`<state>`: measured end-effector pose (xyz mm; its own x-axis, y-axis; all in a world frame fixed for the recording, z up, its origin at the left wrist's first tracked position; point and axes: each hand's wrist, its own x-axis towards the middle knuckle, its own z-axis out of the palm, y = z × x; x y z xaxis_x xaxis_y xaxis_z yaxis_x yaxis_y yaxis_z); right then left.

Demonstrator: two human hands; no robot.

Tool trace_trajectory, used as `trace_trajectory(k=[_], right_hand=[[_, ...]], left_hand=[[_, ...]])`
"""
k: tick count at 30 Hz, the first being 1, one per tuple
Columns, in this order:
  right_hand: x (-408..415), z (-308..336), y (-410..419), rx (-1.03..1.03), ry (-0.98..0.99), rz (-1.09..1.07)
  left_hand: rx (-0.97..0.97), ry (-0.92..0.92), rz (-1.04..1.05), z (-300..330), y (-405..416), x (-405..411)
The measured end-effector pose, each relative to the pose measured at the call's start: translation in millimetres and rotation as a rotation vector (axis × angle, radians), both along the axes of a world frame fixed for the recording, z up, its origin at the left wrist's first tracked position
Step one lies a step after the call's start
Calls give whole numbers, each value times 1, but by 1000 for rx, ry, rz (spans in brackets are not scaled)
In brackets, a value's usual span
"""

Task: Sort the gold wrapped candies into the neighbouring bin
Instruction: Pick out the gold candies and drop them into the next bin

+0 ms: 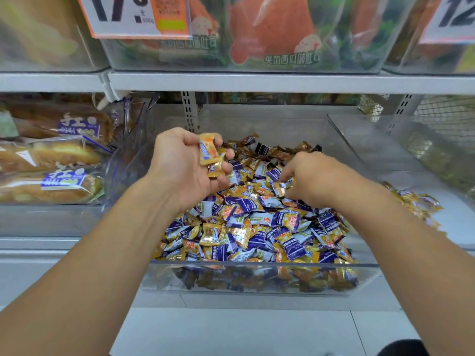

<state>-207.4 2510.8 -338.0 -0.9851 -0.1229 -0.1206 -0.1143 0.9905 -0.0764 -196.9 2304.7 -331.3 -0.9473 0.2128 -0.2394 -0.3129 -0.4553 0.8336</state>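
Gathering gold candies (209,155) in curled left hand (185,163) fingers, the right hand (308,178) pinches another from the mixed bin (257,265) beneath its fingertips; next, carry them to the neighbouring bin (442,217).

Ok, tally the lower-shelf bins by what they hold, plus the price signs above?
Bread bin: 1
Mixed purple-and-gold candy bin: 1
Bin with a small gold candy pile: 1
Price signs: 2
Total: 5

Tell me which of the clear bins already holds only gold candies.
The clear plastic bin on the right: a small pile of gold-wrapped candies lies there, while the clear middle bin mixes gold with purple.
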Motion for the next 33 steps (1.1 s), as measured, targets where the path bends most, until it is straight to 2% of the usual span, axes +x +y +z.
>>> trace_trajectory(k=[2, 4, 5, 7, 9, 10, 12, 14, 16, 17, 19, 21, 23, 24, 26, 28, 31, 33], right_hand=[[2, 5, 1, -37, 29, 0], [3, 11, 4, -192, 87, -3], [3, 13, 6, -300, 106, -23], [6, 19, 8, -625, 68, -113], [6, 21, 8, -1080, -140, -252], [5, 21, 8, -1310, -262, -332], [2, 18, 6, -1635, -459, -492], [0, 12, 3, -1726, -577, -582], [-3, 6, -1, -1662, -590, -584], [-3, 5, -3, -1544, -522, -557], [0, 5, -6, -1117, -265, -425], [2, 6, -10, -658, -53, -206], [3, 2, -16, -348, -29, -50], [4, -1, -19, -254, -48, -43], [1, -5, -22, -200, -12, -48], [1, -2, -19, -243, 67, -36], [3, 6, -9, -359, 70, -11], [7, 7, -6, -366, 42, 11]], left_hand=[[-6, 15, -14, 2, 3, 0], [-161, 74, 20, 3, 7, -2], [-323, 138, 58, 2, 9, -3], [-835, 402, 120, -4, 10, -6], [-1322, 745, 38, -13, 7, -8], [-1450, 805, -60, -15, 5, -10], [-1538, 754, -268, -15, 3, -11], [-1645, 710, -391, -14, 4, -13], [-1749, 710, -444, -10, 6, -14], [-1775, 712, -457, -9, 7, -14], [-1788, 710, -469, -8, 9, -15], [-1788, 702, -480, -9, 11, -16], [-1791, 683, -495, -10, 10, -18], [-1799, 670, -501, -10, 10, -18], [-1820, 650, -499, -11, 8, -18], [-1770, 622, -461, -14, 4, -20], [-1529, 580, -364, -12, -5, -19], [-1427, 573, -308, -9, -9, -16]])
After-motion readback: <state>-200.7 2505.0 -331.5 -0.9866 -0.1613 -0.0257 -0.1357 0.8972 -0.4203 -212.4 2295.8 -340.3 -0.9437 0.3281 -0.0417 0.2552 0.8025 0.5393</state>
